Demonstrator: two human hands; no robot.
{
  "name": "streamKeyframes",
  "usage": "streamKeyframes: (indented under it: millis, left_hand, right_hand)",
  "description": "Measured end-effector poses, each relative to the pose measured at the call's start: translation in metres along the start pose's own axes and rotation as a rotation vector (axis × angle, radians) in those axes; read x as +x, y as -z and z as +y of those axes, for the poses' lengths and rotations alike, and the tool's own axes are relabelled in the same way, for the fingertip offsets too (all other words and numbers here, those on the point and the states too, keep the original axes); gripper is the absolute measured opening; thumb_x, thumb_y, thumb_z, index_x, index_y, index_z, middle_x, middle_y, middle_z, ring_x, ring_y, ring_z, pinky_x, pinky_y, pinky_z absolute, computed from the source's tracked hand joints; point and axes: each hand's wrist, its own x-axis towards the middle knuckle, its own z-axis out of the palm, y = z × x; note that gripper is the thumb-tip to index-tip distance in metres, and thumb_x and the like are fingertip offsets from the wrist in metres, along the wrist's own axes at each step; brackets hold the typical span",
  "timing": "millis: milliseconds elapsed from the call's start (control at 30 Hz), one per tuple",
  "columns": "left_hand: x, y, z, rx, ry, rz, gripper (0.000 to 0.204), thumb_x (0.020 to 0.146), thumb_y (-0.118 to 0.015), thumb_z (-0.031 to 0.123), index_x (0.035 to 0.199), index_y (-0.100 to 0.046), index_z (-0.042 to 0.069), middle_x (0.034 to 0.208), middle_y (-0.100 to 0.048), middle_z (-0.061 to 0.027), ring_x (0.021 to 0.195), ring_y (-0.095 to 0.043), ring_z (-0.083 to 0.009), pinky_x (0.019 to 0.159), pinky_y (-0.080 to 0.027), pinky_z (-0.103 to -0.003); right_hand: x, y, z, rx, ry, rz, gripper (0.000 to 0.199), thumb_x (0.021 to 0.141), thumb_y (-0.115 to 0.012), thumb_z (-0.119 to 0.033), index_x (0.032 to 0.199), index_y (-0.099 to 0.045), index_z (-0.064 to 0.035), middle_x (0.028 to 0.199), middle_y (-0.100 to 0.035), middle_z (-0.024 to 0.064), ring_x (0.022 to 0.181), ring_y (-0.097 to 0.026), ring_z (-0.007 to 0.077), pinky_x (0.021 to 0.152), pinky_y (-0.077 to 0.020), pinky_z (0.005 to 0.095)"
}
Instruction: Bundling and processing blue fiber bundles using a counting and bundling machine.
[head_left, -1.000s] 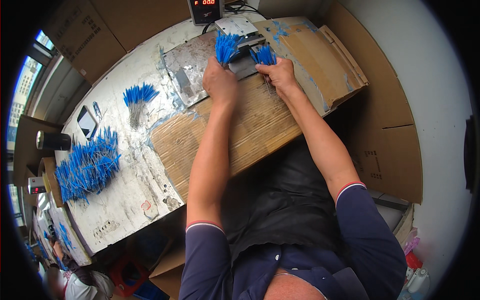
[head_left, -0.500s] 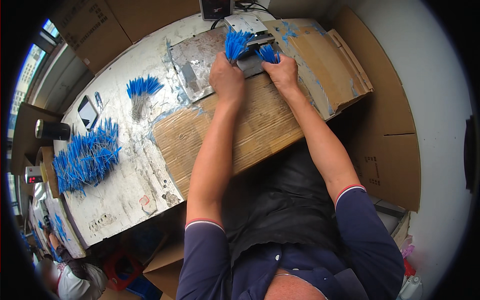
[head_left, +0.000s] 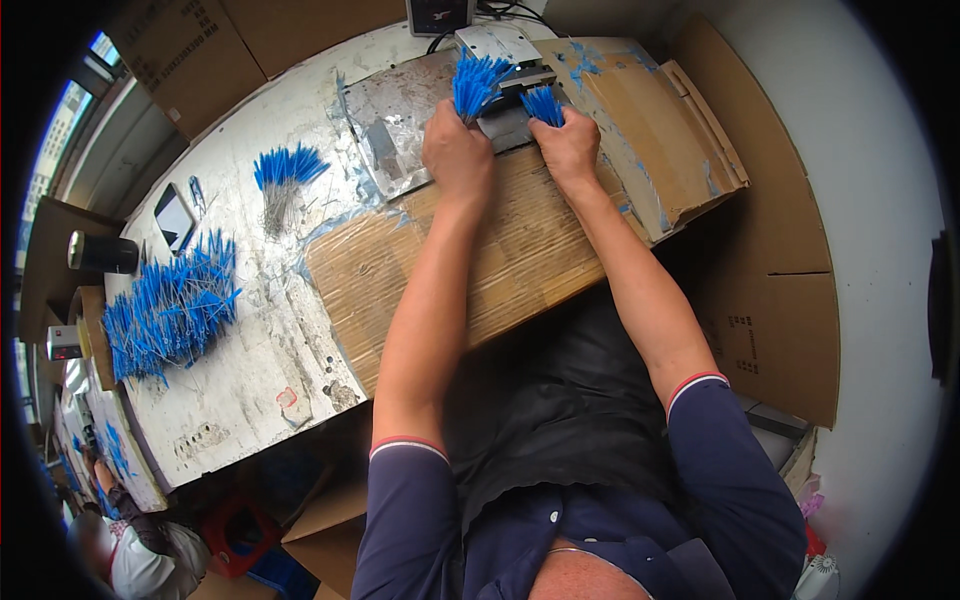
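The left hand [head_left: 458, 155] is closed around a thick bunch of blue-tipped thin rods [head_left: 478, 85]; the blue ends fan out above the fist, beyond the thumb side, while the lower lengths are hidden by the fingers and palm. The right hand [head_left: 570, 148] pinches a smaller blue-tipped bunch [head_left: 542, 106] between thumb and fingers, its blue ends pointing up and to the left of the grip. The two bunches stand near each other but apart, just in front of a pale metal block [head_left: 497, 45] — both hands lie beyond the brown cardboard pad [head_left: 535, 240], with a worn metal plate [head_left: 400, 125] to the left hand's left. Well apart from either grip, a loose bunch [head_left: 287, 185] and a large pile of similar rods [head_left: 170, 310] lie on the white tabletop [head_left: 250, 350].
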Motion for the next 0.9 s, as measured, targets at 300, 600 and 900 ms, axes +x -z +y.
streamKeyframes:
  millis: [300, 600, 900]
  left_hand:
    - [0.000, -0.004, -0.005, 0.011, -0.063, 0.061, 0.013, 0.083, -0.060, 0.004, 0.095, -0.060, 0.002, 0.085, -0.066, -0.0215, 0.086, -0.063, -0.0432, 0.076, -0.046, -0.053]
    - [-0.001, -0.004, -0.003, 0.050, -0.119, -0.029, 0.018, 0.081, -0.065, 0.006, 0.099, -0.063, 0.003, 0.088, -0.068, -0.0205, 0.088, -0.064, -0.0410, 0.079, -0.047, -0.051]
    - [-0.001, -0.004, -0.004, 0.059, -0.136, -0.061, 0.014, 0.081, -0.065, 0.006, 0.095, -0.063, 0.003, 0.086, -0.068, -0.0200, 0.085, -0.064, -0.0412, 0.077, -0.047, -0.052]
  right_hand:
    - [0.004, -0.004, 0.004, -0.030, -0.019, -0.019, 0.021, 0.076, -0.079, -0.020, 0.082, -0.072, -0.0013, 0.071, -0.070, 0.0074, 0.065, -0.061, 0.0157, 0.068, -0.0499, 0.0347]
    - [0.001, 0.001, 0.026, 0.298, -0.004, -0.076, 0.022, 0.078, -0.078, -0.022, 0.088, -0.073, -0.0029, 0.078, -0.073, 0.0088, 0.069, -0.065, 0.0188, 0.072, -0.0511, 0.0358]
    - [-0.002, 0.010, 0.016, 0.532, -0.182, -0.151, 0.017, 0.076, -0.080, -0.003, 0.085, -0.066, -0.0017, 0.072, -0.065, 0.0012, 0.056, -0.058, 0.0071, 0.051, -0.0467, 0.0238]
